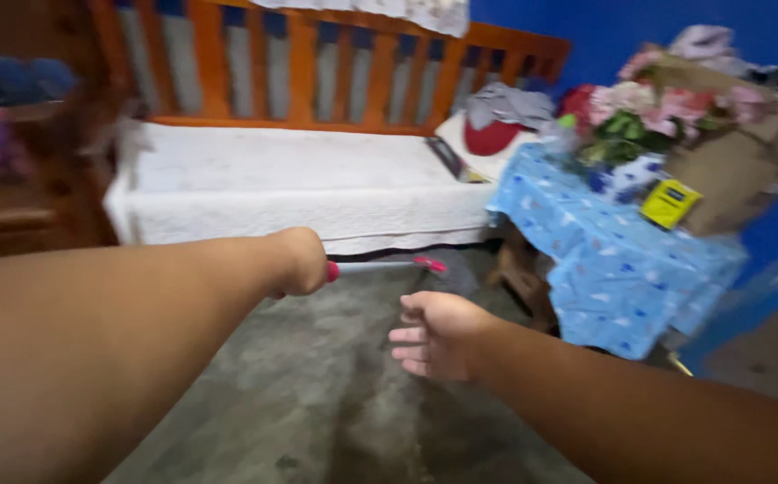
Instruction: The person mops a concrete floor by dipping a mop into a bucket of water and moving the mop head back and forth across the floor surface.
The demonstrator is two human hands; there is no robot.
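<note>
Below the wooden-railed bed [317, 179], the left hand [299, 262] is clenched around a thin pink-tipped rod [384, 264], whose long axis runs toward 3 o'clock from the fist. At 5 o'clock from the rod's far tip, the right hand [434, 336] hangs loose, fingers [407, 345] spread, holding nothing, just beneath it.

Home, bedroom. Wooden bed [317, 63] w/ slatted orange-brown rail, white quilted cover [299, 179] on mattress. Bright blue wall [622, 31] behind. Small surface [622, 260] beside bed w/ blue patterned cloth, carrying pink/white flowers [649, 112] and a yellow box [669, 203]. Clothes pile [507, 106] and pillow at bed end. Dark wood shelf [12, 161] at left w/ soft items, blurred. Bare grey concrete floor [317, 376].
</note>
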